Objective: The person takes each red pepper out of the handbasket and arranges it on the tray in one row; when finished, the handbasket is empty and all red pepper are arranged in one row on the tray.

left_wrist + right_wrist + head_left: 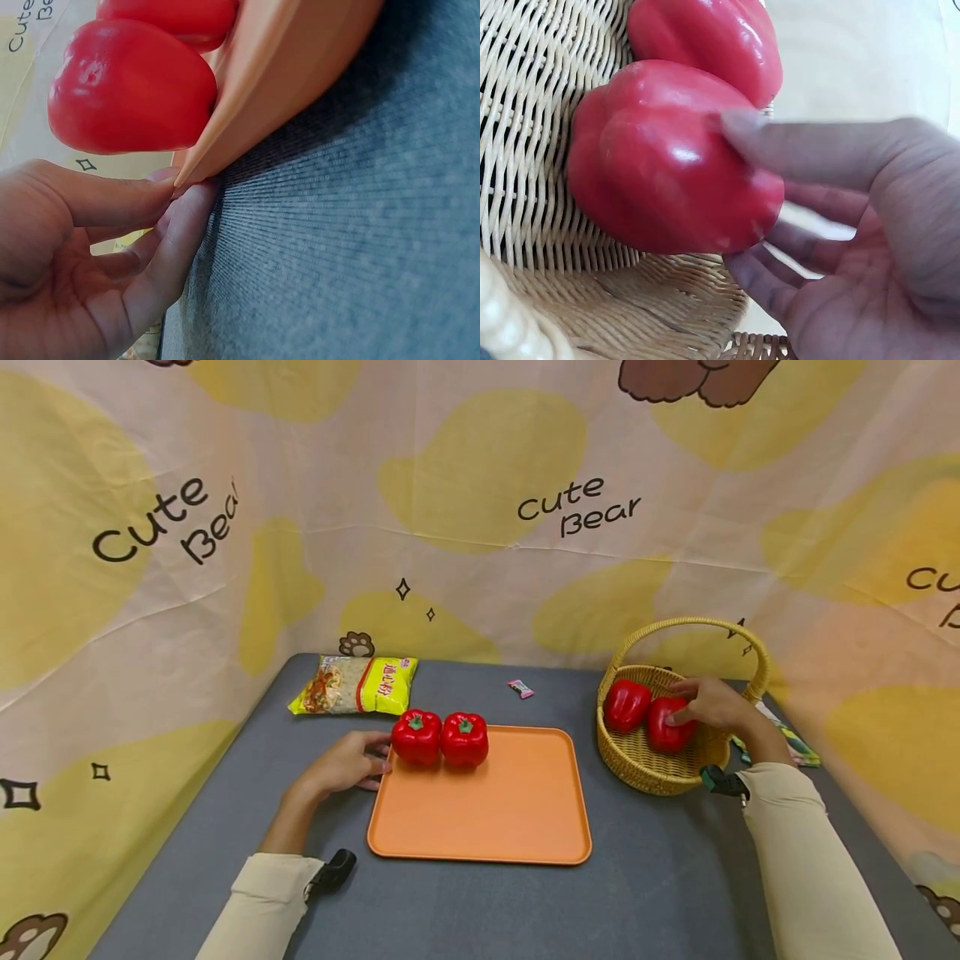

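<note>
My left hand [346,766] pinches the left rim of an orange tray [487,810] between thumb and fingers, as the left wrist view shows up close. Two red bell peppers with green stems stand side by side at the tray's back left corner: the left pepper [416,737] close to that hand, and the right pepper [465,741]. Over a wicker basket [652,781] at the right, my right hand [712,703] grips a red bell pepper [667,165], thumb on one side and fingers on the other. Another red bell pepper [627,705] lies beside it in the basket.
A yellow bag of dry food [356,685] lies at the table's back left. A small pink wrapped packet [521,688] sits behind the tray. The basket's tall handle [693,621] arches over it. A colourful package [795,743] lies partly hidden behind the right forearm. Printed cloth [465,510] hangs behind.
</note>
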The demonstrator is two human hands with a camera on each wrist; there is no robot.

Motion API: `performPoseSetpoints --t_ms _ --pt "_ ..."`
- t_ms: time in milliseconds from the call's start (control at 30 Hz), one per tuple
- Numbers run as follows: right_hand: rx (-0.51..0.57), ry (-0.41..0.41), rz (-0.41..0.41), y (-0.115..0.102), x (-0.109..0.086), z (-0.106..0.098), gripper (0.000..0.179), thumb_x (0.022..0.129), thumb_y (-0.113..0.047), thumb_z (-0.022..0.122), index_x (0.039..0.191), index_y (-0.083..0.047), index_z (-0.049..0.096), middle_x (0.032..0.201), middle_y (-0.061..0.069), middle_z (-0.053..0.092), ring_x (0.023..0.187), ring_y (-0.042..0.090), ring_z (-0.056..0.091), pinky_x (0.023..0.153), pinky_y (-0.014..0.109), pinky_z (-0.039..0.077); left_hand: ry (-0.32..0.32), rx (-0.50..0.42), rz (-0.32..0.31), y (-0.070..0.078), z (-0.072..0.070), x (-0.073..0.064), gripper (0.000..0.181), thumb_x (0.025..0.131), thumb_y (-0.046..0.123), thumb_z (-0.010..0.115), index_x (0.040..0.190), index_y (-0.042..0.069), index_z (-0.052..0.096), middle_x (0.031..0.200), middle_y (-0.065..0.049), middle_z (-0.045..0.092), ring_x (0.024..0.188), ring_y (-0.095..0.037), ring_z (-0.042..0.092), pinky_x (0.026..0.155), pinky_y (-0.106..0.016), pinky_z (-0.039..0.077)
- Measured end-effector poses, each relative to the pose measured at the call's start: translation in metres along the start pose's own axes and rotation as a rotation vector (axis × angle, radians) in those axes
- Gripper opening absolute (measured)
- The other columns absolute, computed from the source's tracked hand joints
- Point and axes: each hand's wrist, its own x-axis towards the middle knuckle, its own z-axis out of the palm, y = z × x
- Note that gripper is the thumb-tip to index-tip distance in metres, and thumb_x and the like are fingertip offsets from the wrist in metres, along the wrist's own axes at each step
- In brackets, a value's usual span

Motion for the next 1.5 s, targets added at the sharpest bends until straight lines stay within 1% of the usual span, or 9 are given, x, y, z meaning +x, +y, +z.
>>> performPoseSetpoints --t_ms 100,200,400,567,667,867,1133,1333,1500 --pt "-0.042 0.002 0.015 0.000 -0.001 -0.001 0.065 0.093 -0.020 0.078 0.138 0.020 0.055 0.131 0.037 0.063 0.117 0.048 0.061 0.100 0.058 0.057 0.001 0.003 -0.002 0.000 0.000 0.000 0.058 0.099 -0.005 0.059 0.152 -0.019 0.039 0.134 -0.033 0.058 0.098 -0.025 0.070 0.078 -0.043 0.067" --pt "-0.056 0.016 0.025 -0.001 -0.002 -0.001 0.058 0.093 -0.021 0.079 0.132 0.018 0.061 0.120 0.031 0.067 0.107 0.041 0.063 0.091 0.050 0.060 0.002 0.008 -0.004 0.000 0.000 0.000 0.058 0.099 -0.005 0.059 0.152 -0.019 0.039 0.134 -0.033 0.058 0.098 -0.025 0.070 0.078 -0.043 0.067" --pt "-0.042 0.029 0.039 -0.002 -0.004 0.002 0.059 0.094 -0.028 0.079 0.132 0.011 0.058 0.128 0.035 0.062 0.114 0.047 0.059 0.097 0.059 0.056 0.004 0.005 -0.008 0.000 0.000 0.000 0.058 0.099 -0.005 0.060 0.152 -0.019 0.040 0.134 -0.033 0.058 0.097 -0.024 0.070 0.078 -0.042 0.067" --pt "-0.041 0.025 0.041 -0.003 -0.005 0.004 0.060 0.094 -0.033 0.080 0.132 0.006 0.056 0.129 0.034 0.061 0.113 0.046 0.059 0.095 0.057 0.056 0.006 0.008 -0.008 0.000 0.000 0.000 0.058 0.099 -0.005 0.060 0.152 -0.019 0.040 0.134 -0.033 0.058 0.097 -0.024 0.069 0.078 -0.042 0.067" --pt "-0.059 0.040 0.028 -0.005 -0.008 0.004 0.067 0.093 -0.034 0.080 0.137 0.009 0.054 0.131 0.036 0.060 0.114 0.048 0.060 0.097 0.060 0.056 0.006 0.009 -0.011 0.000 0.000 0.000 0.058 0.100 -0.004 0.060 0.152 -0.018 0.040 0.134 -0.033 0.058 0.097 -0.024 0.069 0.078 -0.042 0.067" --pt "-0.068 0.070 0.024 -0.015 -0.018 0.002 0.084 0.094 -0.038 0.079 0.151 0.012 0.044 0.145 0.038 0.053 0.130 0.055 0.052 0.106 0.068 0.049 0.007 0.012 -0.007 0.001 0.000 -0.001 0.058 0.100 -0.004 0.060 0.152 -0.019 0.040 0.133 -0.033 0.058 0.097 -0.024 0.070 0.078 -0.043 0.067" --pt "-0.062 0.145 -0.014 -0.033 -0.037 0.003 0.085 0.094 -0.044 0.079 0.155 0.003 0.044 0.144 0.032 0.057 0.127 0.052 0.057 0.096 0.059 0.059 0.002 -0.001 -0.005 0.001 0.000 -0.002 0.058 0.099 -0.005 0.059 0.152 -0.019 0.039 0.134 -0.033 0.058 0.099 -0.025 0.070 0.078 -0.042 0.067" --pt "-0.039 0.198 -0.067 -0.045 -0.054 0.009 0.085 0.096 -0.048 0.076 0.157 0.001 0.043 0.146 0.031 0.055 0.132 0.053 0.053 0.099 0.064 0.055 -0.002 -0.001 0.000 -0.001 0.000 -0.001 0.058 0.100 -0.005 0.058 0.153 -0.019 0.038 0.134 -0.033 0.058 0.101 -0.026 0.070 0.079 -0.043 0.067" --pt "-0.033 0.234 -0.106 -0.055 -0.064 0.017 0.085 0.097 -0.044 0.076 0.159 0.002 0.040 0.146 0.029 0.054 0.123 0.047 0.061 0.091 0.047 0.059 0.001 0.009 0.000 -0.002 0.000 0.000 0.059 0.100 -0.005 0.059 0.153 -0.019 0.038 0.135 -0.034 0.057 0.100 -0.026 0.070 0.079 -0.043 0.067"
